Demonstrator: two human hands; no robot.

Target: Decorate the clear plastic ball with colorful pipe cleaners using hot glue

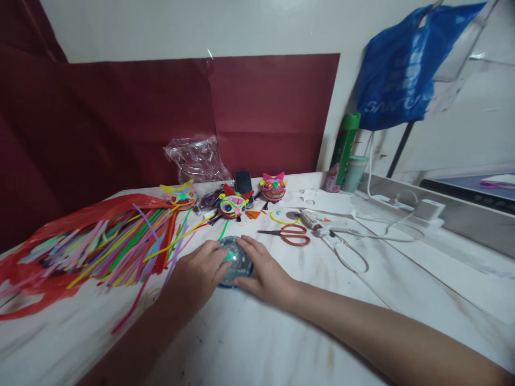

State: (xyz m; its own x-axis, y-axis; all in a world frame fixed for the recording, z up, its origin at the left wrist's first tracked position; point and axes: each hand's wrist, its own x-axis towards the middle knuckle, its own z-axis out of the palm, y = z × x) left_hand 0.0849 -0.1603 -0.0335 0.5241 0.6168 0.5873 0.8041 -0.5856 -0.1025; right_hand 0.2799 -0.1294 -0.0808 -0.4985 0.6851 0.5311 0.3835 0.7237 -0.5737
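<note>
A clear, round, shiny container [238, 268] with a bluish lower edge rests on the table in front of me. My right hand [263, 271] curves around its right side, fingers at the far edge and thumb at the near one. At its left side, the fingers of my left hand [205, 265] are drawn together at a small teal piece [230, 255]. Whether that piece lies on the container or inside it, I cannot tell. Behind the container sit colourful lion-like heads: one with red ears [233, 205], one pink [274, 187] and one yellow-eared [178, 194].
Left, many coloured pipe cleaners [120, 246] lie on a red plastic bag [92, 209]. Orange-handled scissors [295, 235] and a white glue gun [316, 221] with its cord are on the right. A phone [243, 182], green spray can [344, 150], cup [354, 174] and power strip [406, 209] stand farther back.
</note>
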